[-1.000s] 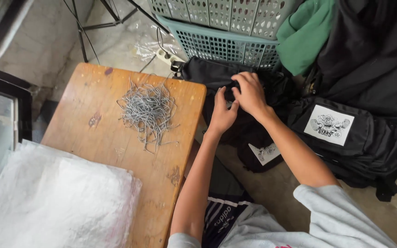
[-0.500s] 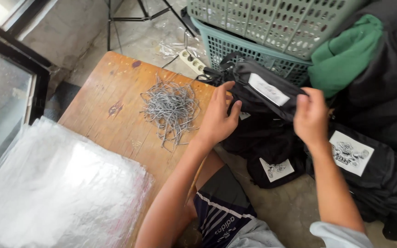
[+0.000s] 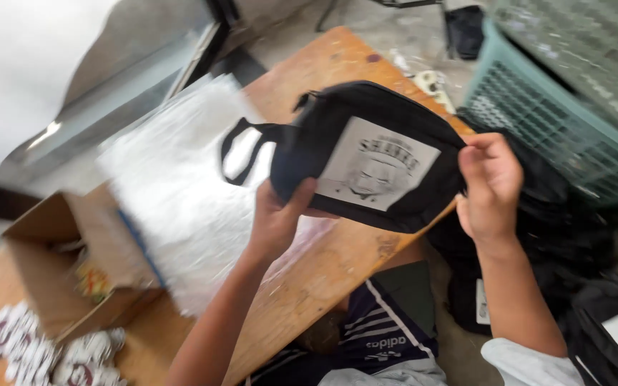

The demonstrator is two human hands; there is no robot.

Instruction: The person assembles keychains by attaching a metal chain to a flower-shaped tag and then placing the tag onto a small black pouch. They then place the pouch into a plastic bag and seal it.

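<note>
A black pouch [image 3: 337,121] with a white printed patch on its front is held up over the wooden table [image 3: 337,264]. My left hand [image 3: 278,218] grips its lower left edge from below. My right hand [image 3: 490,187] pinches its right end. A black strap loop [image 3: 241,146] hangs off the pouch's left side. Under the pouch lies a stack of clear plastic bags [image 3: 187,193].
An open cardboard box [image 3: 66,264] stands on the table at the left, with round printed tags [image 3: 30,354] beside it. A teal plastic crate [image 3: 552,107] is at the upper right. More black pouches [image 3: 609,336] are piled on the floor at the right.
Both hands lifted one black pouch off the floor pile and brought it left over the table. The view swung left, so the box and tags now show and the metal pins are out of sight.
</note>
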